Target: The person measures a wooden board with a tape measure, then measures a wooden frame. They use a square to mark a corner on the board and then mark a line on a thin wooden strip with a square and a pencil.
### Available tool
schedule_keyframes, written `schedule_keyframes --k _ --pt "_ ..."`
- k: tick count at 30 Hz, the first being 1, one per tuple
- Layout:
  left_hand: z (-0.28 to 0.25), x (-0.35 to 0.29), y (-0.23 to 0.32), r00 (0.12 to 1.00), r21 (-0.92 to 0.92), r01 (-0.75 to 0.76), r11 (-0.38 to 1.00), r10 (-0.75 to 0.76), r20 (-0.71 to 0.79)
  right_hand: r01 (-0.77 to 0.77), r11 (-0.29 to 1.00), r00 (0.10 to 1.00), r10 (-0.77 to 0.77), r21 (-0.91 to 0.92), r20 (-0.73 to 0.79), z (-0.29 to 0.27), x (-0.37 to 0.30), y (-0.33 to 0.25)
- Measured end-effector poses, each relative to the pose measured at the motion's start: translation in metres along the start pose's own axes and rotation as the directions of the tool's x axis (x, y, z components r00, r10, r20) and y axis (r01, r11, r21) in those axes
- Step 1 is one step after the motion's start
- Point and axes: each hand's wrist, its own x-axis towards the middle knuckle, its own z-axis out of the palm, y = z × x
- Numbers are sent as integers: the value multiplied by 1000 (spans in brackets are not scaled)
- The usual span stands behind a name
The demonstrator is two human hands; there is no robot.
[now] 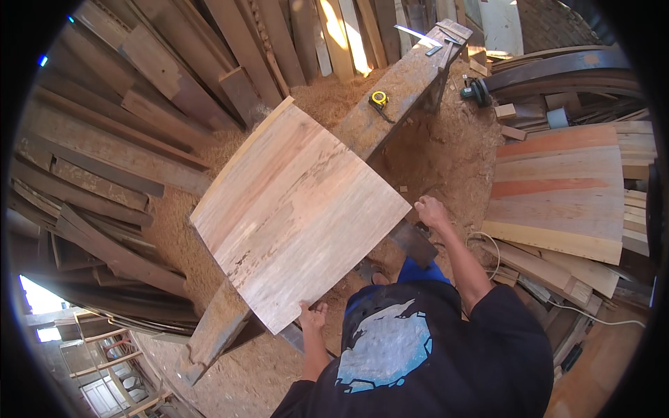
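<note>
A wide wooden panel (306,202) with pale and reddish grain lies tilted across a long sawdust-covered beam bench (216,324). At the panel's near corner, my left hand (313,317) grips the edge, with part of the fingers hidden. Close beside the right corner, my right hand (433,212) is closed with its fingers curled; what it holds, if anything, is hidden. A yellow and black tape measure (378,99) rests on the bench beyond the panel. Farther along the bench lies a metal try square (419,36).
Several planks (167,63) lean and lie along the far and left sides. A second wooden panel (557,188) sits at the right on stacked boards. A dark green power tool (476,92) lies on the sawdust-strewn floor. A pale cable (592,317) runs across the right side.
</note>
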Motion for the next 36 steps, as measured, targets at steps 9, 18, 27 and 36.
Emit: schedule_keyframes --k 9,18,27,36 --pt "20 -37 22 969 905 -187 383 -81 235 -47 953 998 35 298 44 66 28 22" --pt "-14 2 9 998 55 57 997 -58 19 -38 933 999 38 358 9 78 35 18" --pt "4 5 -12 975 -266 -142 953 181 127 -49 932 999 53 358 -1 73 49 49" --pt "-28 11 -12 972 -313 -126 941 180 149 -62 986 998 62 157 5 55 12 15"
